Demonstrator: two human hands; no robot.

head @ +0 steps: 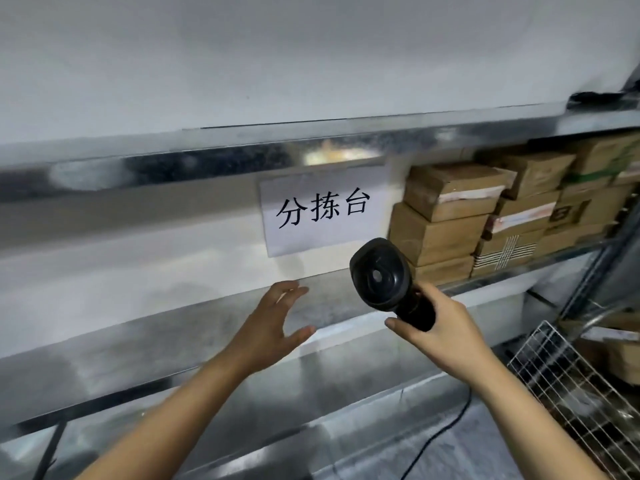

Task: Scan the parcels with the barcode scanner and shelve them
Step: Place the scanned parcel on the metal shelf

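2 hands in view, 1 scanner, 1 paper sign, approx. 8–9 parcels (stack partly hidden, exact count unclear).

Right hand (446, 327) is wrapped round the handle of the black barcode scanner (382, 271), thumb and fingers curled on the grip; scanner head is raised, its round back facing the camera, in front of the shelf edge. A thin black cable (440, 434) trails down below the right forearm. Left hand (273, 323) holds nothing, fingers spread and straight, palm toward the shelf (145, 344), just over its front part; contact can't be told.

Parcels (450, 216): brown cardboard boxes stacked 2–3 high at the right end of the same shelf, under the upper shelf (207, 150), right of the sign and behind the scanner. Some carry white/pink labels, text too blurred to read; one has black stripes, one shows a bold "8"-like mark.

Shelving is galvanised metal, shiny, w/ a white wall behind. A white wire rack (571, 386) sits lower right, more cardboard beyond it. A dark object lies on top of the upper shelf, far right, unclear what.

Sign (325, 209): white sheet on the wall, black characters "分拣台".
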